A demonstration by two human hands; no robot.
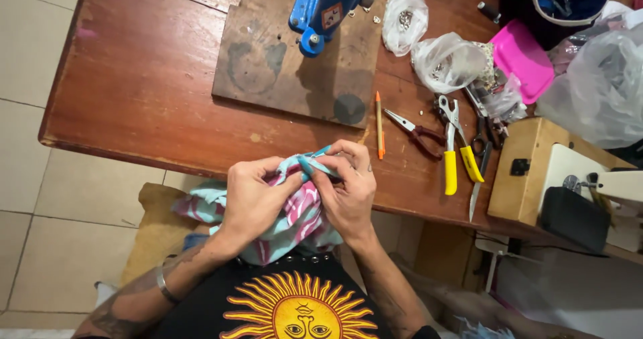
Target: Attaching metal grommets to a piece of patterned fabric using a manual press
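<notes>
Left hand (pixel 251 195) was closed over the teal-and-pink fabric (pixel 298 222), thumb and fingers pinching a fold near its top edge. Right hand (pixel 348 185) was likewise closed on the same fabric, fingertips gripping a narrow teal strip directly opposite the left hand; the two hands were almost touching. The fabric was bunched between and under both hands, hanging down over the lap at the near edge of the bench (pixel 147 91).

Relative to the fabric: orange pencil (pixel 380 124) just beyond it on the bench; red-handled pliers (pixel 418 132) beyond and to the right; yellow-handled tools (pixel 459 148) further right; clear plastic bags (pixel 442 61) well beyond, to the right; blue press (pixel 325 7) on a wooden board (pixel 268 64) well beyond, straight ahead.
</notes>
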